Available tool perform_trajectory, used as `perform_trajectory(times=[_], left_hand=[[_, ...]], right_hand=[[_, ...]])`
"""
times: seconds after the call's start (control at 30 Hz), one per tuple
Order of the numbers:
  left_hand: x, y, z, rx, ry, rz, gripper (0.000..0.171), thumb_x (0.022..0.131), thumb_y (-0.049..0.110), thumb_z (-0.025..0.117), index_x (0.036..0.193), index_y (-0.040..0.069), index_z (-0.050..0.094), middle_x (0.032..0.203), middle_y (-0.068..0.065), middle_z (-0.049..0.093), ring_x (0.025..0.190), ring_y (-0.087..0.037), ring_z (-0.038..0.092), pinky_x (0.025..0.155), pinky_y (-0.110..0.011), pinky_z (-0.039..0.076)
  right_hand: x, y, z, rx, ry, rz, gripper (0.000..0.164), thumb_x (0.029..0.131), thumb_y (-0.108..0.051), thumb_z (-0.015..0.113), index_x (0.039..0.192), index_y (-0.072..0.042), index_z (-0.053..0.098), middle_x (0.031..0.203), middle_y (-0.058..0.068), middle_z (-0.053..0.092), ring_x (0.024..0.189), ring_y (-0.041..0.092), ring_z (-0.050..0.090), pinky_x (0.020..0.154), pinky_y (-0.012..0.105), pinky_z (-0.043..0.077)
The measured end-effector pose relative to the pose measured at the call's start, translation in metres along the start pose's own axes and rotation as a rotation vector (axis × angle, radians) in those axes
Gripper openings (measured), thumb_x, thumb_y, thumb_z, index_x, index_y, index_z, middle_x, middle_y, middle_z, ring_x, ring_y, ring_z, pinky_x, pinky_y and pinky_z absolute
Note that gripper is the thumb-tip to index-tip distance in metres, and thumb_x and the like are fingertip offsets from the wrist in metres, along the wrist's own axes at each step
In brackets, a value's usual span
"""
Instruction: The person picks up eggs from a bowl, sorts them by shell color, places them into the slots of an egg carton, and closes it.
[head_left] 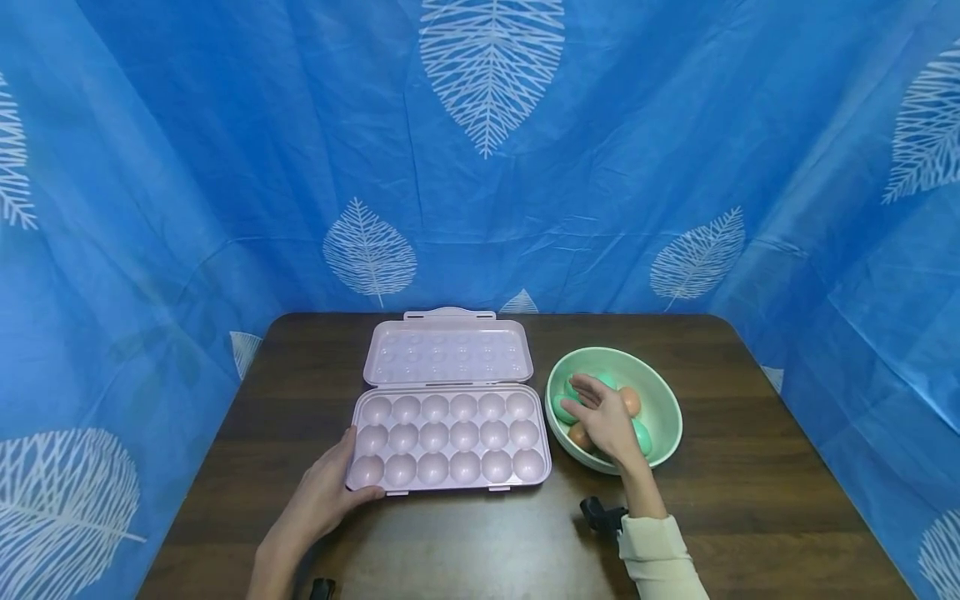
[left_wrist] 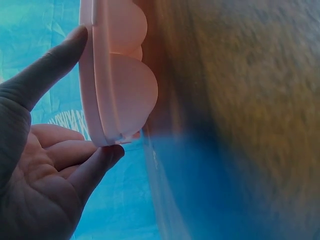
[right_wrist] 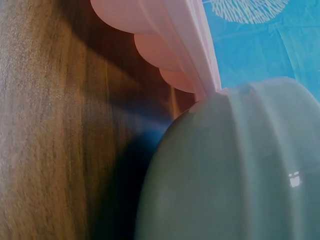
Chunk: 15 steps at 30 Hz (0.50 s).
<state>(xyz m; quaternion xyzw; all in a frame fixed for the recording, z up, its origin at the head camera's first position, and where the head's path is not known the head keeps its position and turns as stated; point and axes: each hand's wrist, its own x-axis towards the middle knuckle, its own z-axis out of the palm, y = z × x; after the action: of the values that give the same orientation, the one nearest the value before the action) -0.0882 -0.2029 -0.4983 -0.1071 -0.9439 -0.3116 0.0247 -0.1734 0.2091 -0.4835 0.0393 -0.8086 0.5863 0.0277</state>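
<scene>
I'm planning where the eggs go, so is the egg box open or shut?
Open: the egg box has its lid folded back behind it, leaving the cups uncovered.

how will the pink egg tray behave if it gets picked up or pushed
The egg tray looks thin-walled with bare cups, so it is probably light for its size. Its lid lies open along the far edge, so it may flap when lifted. The smooth-looking rounded undersides might let it slide when pushed.
</scene>
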Motion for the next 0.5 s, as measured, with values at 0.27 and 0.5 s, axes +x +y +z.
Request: perform_trajectory(times=[0.27, 0.5], left_hand=[[0.0001, 0.0019, -0.0006, 0.004, 0.013, 0.015, 0.104, 0.073, 0.035, 0.087, 0.143, -0.018, 0.033, 0.141, -0.038, 0.041, 0.128, -0.051, 0.045, 0.103, -0.061, 0.038], [-0.0003, 0.0041, -0.0036, -0.005, 0.007, 0.003, 0.105, 0.072, 0.035, 0.088, 0.143, -0.018, 0.032, 0.141, -0.038, 0.041, 0.128, -0.051, 0.045, 0.103, -0.06, 0.038]], right_hand=[[0.0037, 0.0051, -0.001, -0.048, -0.023, 0.066, 0.051, 0.089, 0.001, 0.07, 0.133, 0.016, 0.049, 0.133, 0.033, 0.054, 0.127, 0.044, 0.05, 0.107, 0.047, 0.04], [0.0072, 0.0062, 0.001, -0.134, -0.078, 0.076, 0.051, 0.089, 0.001, 0.069, 0.133, 0.016, 0.049, 0.133, 0.035, 0.052, 0.127, 0.046, 0.048, 0.107, 0.05, 0.039]])
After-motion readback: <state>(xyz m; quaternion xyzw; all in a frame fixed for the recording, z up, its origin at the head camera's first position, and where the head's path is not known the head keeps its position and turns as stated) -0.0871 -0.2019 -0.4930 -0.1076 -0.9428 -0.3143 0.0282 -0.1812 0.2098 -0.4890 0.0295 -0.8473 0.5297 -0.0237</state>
